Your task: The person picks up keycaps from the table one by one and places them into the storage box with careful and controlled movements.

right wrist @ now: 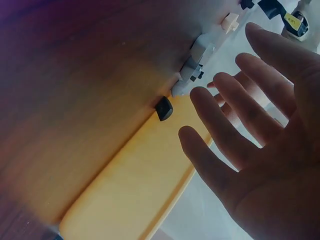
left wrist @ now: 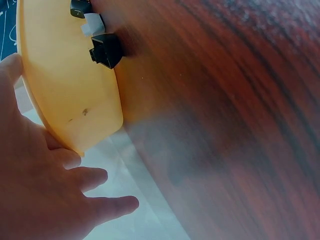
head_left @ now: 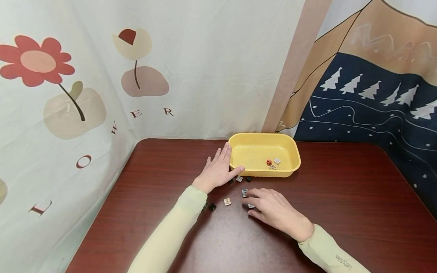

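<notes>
My left hand (head_left: 216, 170) rests against the left end of a yellow plastic basin (head_left: 266, 173), its fingers extended and its thumb over the near rim. My right hand (head_left: 274, 206) hovers with loosely bent, spread fingers over a pale keycap (head_left: 251, 206), which its fingers partly cover. Just beyond those fingertips lies a blue-marked keycap (head_left: 244, 193). In the right wrist view nothing sits between the fingers. A beige keycap (head_left: 227, 202) and a black keycap (head_left: 212, 207) lie on the table between the two arms.
Inside the basin are a red keycap (head_left: 269, 162), a white keycap (head_left: 277, 161) and another pale one. Along its near wall sit a white keycap (head_left: 239, 178) and black keycaps (left wrist: 106, 50). The dark red table (head_left: 341, 197) meets a printed curtain (head_left: 205, 68) behind.
</notes>
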The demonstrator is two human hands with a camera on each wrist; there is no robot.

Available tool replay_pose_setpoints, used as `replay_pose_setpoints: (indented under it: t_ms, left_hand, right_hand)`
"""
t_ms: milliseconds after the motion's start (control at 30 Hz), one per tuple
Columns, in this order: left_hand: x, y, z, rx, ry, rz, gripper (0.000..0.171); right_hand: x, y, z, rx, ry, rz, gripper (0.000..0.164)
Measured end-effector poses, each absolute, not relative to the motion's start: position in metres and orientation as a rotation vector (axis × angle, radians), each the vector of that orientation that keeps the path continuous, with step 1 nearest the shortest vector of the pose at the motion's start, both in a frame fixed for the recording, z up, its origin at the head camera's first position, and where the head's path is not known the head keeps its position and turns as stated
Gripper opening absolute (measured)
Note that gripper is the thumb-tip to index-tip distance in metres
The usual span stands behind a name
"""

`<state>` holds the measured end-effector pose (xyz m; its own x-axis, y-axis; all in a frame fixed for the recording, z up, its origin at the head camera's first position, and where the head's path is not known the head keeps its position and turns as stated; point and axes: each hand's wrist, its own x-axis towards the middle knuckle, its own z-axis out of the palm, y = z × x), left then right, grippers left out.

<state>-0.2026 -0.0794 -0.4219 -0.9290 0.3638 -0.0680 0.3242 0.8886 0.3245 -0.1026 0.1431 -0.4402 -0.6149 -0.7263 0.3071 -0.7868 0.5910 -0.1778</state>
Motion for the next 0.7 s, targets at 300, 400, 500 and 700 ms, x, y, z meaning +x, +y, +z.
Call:
replay_pose_setpoints:
  t_ms: [300,400,500,700]
  left_hand:
    - [-0.2026,-0.0793,-0.4219,0.528,2.920,0.473,0.101]
    - [-0.2025,-0.0792,-0.4215,0.526,2.920,0.488,0.101]
    - [-0.2025,-0.0792,-0.4216,0.528,2.923,0.498,0.101]
    - [-0.2031,-0.0793,-0.4227,0.530,2.925,0.503,0.101]
  right_hand:
    - [-0.1029,0.1369,-0.4423,1.314,-2.621,0.343,0.024]
    - [-0.1024,0.1357,-0.4423,1.314,-2.631,0.313,0.023]
    - [-0.1023,0.1351,-0.4421,1.312,-2.634,0.296,0.022]
    - [-0.1023,0.1343,-0.4418,1.299,-2.641,0.274,0.018]
